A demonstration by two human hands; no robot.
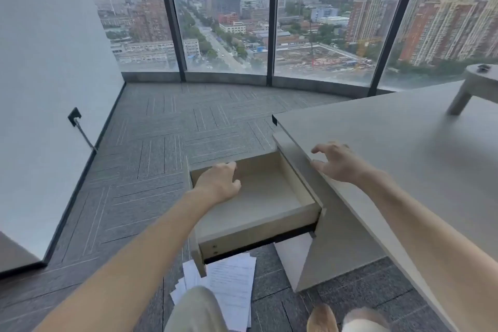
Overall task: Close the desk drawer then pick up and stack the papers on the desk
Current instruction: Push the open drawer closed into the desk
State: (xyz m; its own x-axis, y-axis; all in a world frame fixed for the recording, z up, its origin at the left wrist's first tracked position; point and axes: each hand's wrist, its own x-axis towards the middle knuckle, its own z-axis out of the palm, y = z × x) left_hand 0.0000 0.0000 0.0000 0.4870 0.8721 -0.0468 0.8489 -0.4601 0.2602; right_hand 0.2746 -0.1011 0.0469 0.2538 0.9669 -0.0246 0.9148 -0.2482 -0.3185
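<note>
I see one desk drawer point(258, 197) pulled fully out from under the desk point(390, 148), its pale inside bare. My left hand point(219, 183) rests on the drawer's front panel, fingers curled over the top edge but not clenched. My right hand point(336, 163) hovers at the desk's edge, fingers spread apart, holding nothing. The papers point(229, 286) lie on the carpet point(151, 153) beneath the drawer, a loose overlapping spread of several sheets; I cannot count them exactly.
</note>
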